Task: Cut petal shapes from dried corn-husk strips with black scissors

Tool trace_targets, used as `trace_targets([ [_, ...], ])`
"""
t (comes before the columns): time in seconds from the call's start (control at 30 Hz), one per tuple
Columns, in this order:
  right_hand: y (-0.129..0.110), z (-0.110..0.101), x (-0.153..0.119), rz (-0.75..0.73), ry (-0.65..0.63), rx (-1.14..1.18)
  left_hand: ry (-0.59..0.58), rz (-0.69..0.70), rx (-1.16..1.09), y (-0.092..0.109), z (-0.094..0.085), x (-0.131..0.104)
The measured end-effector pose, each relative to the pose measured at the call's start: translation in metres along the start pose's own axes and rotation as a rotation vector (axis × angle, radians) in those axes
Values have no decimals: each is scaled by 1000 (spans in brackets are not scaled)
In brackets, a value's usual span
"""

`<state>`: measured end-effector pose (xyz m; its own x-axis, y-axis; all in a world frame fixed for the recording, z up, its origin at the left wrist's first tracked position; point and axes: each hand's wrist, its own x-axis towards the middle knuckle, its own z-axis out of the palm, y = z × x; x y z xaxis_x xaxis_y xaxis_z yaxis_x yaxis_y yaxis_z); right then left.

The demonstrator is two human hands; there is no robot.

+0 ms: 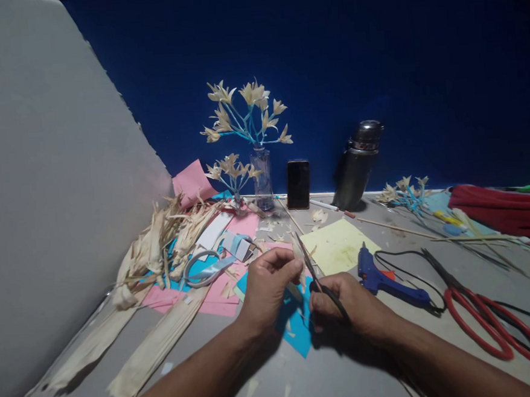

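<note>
Near the middle of the table, my left hand (267, 285) pinches a small pale piece of dried husk (298, 258) between thumb and fingers. My right hand (345, 302) is closed round the black handles of small scissors (309, 262), whose blades point up and away beside the husk piece. Beneath both hands lies a blue paper sheet (301, 338) with small husk scraps on it. A yellow paper sheet (339, 245) rests just beyond my right hand.
Husk strips (161, 336) and pink paper (215, 303) spread over the left. A blue glue gun (386, 284) and red-handled scissors (477, 323) lie right. Behind stand a glass vase (262, 177) with husk flowers, a phone (298, 185) and a flask (357, 171).
</note>
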<state>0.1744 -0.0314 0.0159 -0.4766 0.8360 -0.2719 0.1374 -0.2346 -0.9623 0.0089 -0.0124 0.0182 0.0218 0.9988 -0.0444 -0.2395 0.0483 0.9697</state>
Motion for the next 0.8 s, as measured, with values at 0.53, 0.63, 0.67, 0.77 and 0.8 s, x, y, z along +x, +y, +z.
trace_targets([
  [0.53, 12, -1, 2, 40, -2, 80, -14, -45, -41, 1, -2, -1],
  [0.63, 14, -2, 2, 18, 2, 48, -14, -30, -31, 0, -2, 0],
  [0.67, 13, -2, 2, 18, 10, 33, -17, -30, -35, -1, -3, 0],
  [0.77, 11, -3, 2, 11, 15, 8, -32, -60, -69, -2, -4, 0],
  [0.8, 10, -3, 2, 10, 10, 8, -35, -75, -82, -2, -4, 0],
])
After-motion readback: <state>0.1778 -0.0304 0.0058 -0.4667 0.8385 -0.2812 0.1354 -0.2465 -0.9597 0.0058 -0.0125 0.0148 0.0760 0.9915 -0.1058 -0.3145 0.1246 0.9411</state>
